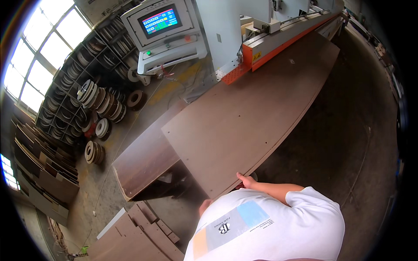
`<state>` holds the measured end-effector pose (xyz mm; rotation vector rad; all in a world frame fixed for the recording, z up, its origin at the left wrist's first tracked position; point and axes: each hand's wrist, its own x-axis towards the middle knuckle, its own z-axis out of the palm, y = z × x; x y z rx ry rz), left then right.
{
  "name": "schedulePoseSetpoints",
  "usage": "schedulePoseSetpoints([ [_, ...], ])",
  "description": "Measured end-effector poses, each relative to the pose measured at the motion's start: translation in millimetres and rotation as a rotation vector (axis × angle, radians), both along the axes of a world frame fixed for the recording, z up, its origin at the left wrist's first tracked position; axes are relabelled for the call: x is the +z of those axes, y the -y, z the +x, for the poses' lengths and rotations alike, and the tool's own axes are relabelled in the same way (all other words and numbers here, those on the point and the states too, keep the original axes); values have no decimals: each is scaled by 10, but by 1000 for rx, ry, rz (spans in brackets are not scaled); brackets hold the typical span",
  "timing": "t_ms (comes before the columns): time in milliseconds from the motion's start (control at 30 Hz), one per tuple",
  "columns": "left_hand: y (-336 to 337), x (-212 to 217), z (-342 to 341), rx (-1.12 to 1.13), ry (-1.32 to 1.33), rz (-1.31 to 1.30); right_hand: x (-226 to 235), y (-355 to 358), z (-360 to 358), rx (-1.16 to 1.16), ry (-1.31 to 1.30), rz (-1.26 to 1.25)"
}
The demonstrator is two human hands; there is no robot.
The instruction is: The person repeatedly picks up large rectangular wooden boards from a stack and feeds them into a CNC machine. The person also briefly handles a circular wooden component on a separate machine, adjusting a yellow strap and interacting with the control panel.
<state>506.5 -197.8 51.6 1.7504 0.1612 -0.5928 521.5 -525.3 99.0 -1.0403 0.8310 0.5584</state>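
Observation:
A large brown board (235, 117) stretches from in front of me up to the far right, its far end lying along the machine. At its near long edge, my right hand (246, 180) grips it, the thumb above and the other fingers curled low at the edge. By the board's near corner is my left hand (204, 206), mostly covered by my white shirt, so its fingers cannot be made out. Small dark holes dot the board's face. Its left end rests over a brown support table (148, 152).
The machine's orange guard (250, 61) borders the board's far side. Behind stands a control panel (163, 35) with a lit screen. Edging rolls (102, 102) and a filled rack (69, 82) are at left. More boards (135, 235) lie stacked at lower left; others (39, 169) lean farther left.

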Motion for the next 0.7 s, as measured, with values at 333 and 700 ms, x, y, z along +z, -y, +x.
schedulePoseSetpoints([
  [333, 907, 88, 278, -51, -71, -78, -167, 801, 33, -214, 139, -207],
  [700, 1532, -507, 90, -104, -99, 225, -205, 1706, 109, -329, 25, -211],
])
